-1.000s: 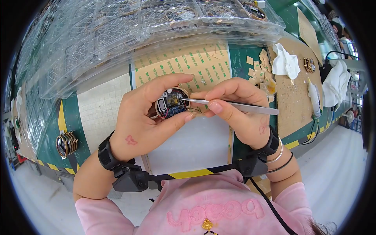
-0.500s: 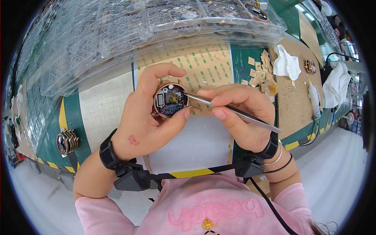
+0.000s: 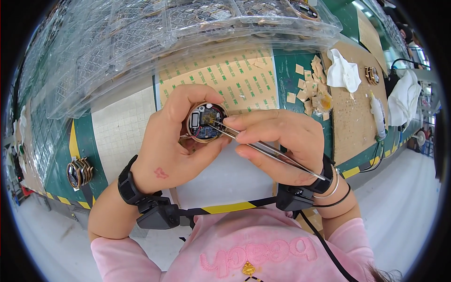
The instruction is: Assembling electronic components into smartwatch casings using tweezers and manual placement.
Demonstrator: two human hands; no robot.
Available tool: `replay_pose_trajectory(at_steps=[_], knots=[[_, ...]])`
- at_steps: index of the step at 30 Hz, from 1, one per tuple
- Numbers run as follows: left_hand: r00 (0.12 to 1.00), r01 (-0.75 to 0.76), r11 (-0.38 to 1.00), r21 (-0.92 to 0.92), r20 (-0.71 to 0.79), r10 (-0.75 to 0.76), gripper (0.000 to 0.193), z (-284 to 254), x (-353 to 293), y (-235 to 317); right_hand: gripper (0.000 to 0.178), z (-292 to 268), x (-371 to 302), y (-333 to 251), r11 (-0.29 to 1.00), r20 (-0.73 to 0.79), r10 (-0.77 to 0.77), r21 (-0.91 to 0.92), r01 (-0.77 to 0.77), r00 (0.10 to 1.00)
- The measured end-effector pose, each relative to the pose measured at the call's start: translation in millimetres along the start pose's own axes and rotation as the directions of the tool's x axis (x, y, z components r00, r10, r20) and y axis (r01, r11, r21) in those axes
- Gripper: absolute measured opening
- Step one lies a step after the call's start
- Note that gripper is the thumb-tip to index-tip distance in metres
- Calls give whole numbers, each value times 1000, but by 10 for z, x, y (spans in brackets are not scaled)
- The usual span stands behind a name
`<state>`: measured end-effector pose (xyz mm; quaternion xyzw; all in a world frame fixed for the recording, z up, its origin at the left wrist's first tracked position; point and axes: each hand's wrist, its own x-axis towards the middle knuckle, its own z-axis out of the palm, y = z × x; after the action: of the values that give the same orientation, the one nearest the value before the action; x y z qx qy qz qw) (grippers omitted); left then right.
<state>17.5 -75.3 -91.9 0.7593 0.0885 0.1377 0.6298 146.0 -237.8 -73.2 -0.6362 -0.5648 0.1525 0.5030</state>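
Observation:
Between the thumb and fingers of my left hand [image 3: 171,145] is a round watch case [image 3: 203,123] with a gold-coloured rim. Its open face shows a circuit board, a white-framed rectangular part and small wires. My right hand [image 3: 286,143] is closed round metal tweezers [image 3: 277,154]. The tweezer tips reach over the inside of the case, at the middle of the board; whether they grip anything there is too small to tell. Below both hands lies a whitish sheet [image 3: 230,176], and behind them a tan adhesive sheet [image 3: 174,73] with green print.
Stacked clear plastic trays [image 3: 141,37] fill the back. A row of watch cases [image 3: 80,172] stands at the left edge, more cases [image 3: 371,75] at the right. Tan paper squares [image 3: 307,89], a white cloth [image 3: 344,70] and a white tube [image 3: 377,117] lie on the right.
The tweezer tips have moved from the case's upper right rim inward and down over the board. My right hand has shifted slightly down and left; the case sits slightly lower.

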Motion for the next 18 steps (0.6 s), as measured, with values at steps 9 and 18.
replay_pose_trajectory(at_steps=[9, 18], knots=[[998, -58, 990, 126, 45, 53, 45, -26, 0, -26, 26, -28, 36, 55, 995, 30, -93, -25, 93, 995], [998, -60, 993, 105, 20, 58, 46, -13, 2, -33, 24, 24, -21, 71, 938, 52, -240, -243, 245, 969]])
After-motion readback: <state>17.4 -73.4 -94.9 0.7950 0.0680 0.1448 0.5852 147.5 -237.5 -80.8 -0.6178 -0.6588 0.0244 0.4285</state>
